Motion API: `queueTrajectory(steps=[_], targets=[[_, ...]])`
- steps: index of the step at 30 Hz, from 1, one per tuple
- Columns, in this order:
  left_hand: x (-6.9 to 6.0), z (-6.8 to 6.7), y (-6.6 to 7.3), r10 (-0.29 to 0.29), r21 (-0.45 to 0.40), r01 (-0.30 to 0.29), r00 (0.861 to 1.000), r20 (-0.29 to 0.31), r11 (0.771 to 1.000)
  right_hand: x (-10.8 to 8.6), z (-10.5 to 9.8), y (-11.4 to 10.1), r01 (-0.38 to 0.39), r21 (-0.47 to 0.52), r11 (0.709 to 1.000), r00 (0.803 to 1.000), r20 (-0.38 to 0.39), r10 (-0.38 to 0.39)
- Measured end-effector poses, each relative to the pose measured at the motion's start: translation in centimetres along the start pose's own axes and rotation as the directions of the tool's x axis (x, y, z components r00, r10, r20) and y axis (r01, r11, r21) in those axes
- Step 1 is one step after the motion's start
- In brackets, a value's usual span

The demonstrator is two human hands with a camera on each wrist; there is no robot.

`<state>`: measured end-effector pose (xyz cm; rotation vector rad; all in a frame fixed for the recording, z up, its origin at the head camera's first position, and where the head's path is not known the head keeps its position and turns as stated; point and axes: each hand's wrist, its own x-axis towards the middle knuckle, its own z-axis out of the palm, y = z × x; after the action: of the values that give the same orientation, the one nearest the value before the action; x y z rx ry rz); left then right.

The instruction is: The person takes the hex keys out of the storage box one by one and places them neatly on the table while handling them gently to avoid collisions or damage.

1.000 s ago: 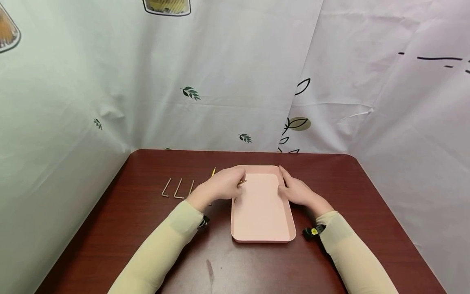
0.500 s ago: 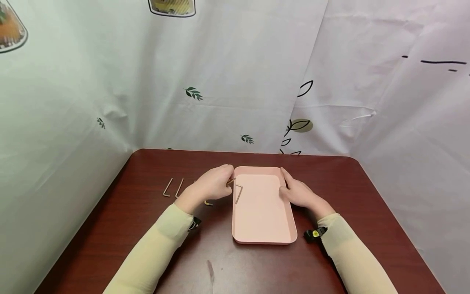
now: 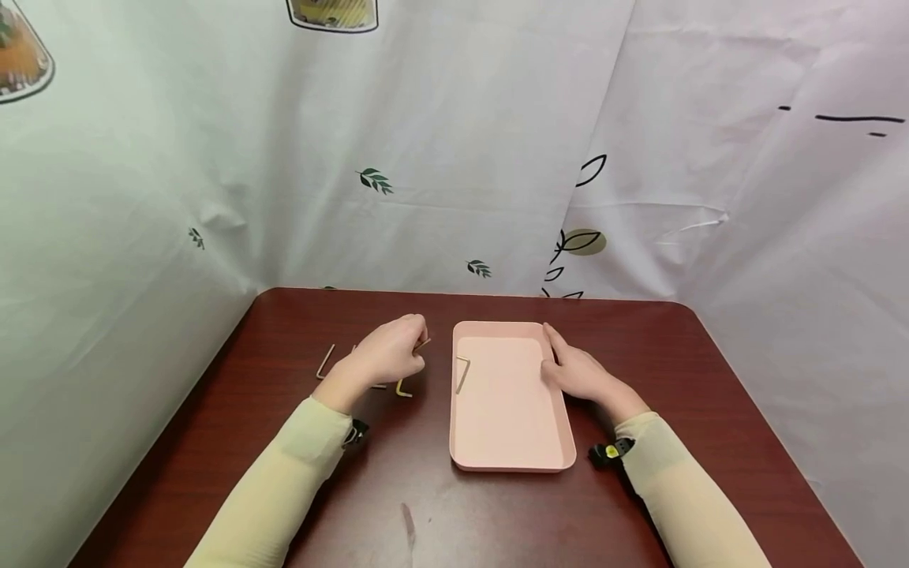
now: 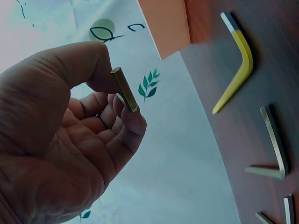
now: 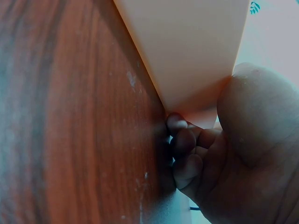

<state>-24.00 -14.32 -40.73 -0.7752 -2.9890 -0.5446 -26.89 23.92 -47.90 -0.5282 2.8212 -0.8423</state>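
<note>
My left hand (image 3: 387, 351) pinches a brass-coloured hex key (image 4: 124, 88) between thumb and fingers, above the table left of the pink tray (image 3: 507, 426). Most of that key is hidden by the fingers in the head view. One L-shaped hex key (image 3: 463, 375) lies inside the tray along its left wall. My right hand (image 3: 578, 371) grips the tray's right side, thumb over the rim and the other fingers outside. Beneath and beside my left hand, a yellow-coated hex key (image 4: 245, 65) and several bare metal ones, such as this hex key (image 4: 275, 144), lie on the table.
The dark red wooden table (image 3: 497, 521) meets white printed cloth (image 3: 426, 221) at the back and both sides. At the far left of the row rests a hex key (image 3: 324, 364), partly in front of my left wrist's reach.
My left hand has moved left from over the tray, still pinching a hex key, uncovering the one in the tray. The right hand stays on the tray's side.
</note>
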Motion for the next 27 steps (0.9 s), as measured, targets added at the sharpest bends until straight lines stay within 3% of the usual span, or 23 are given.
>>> queueTrajectory(steps=[10,27], targets=[[-0.3,-0.1,-1.5,-0.048,0.008,0.049,0.998,-0.028,0.999,-0.1,0.0,0.3,0.008,0.004,1.000,1.000,-0.003,-0.008],[-2.4,-0.7,-5.6,-0.120,-0.001,0.120,0.992,-0.027,0.993,0.1,0.1,0.1,0.010,-0.005,1.000,1.000,-0.011,-0.010]])
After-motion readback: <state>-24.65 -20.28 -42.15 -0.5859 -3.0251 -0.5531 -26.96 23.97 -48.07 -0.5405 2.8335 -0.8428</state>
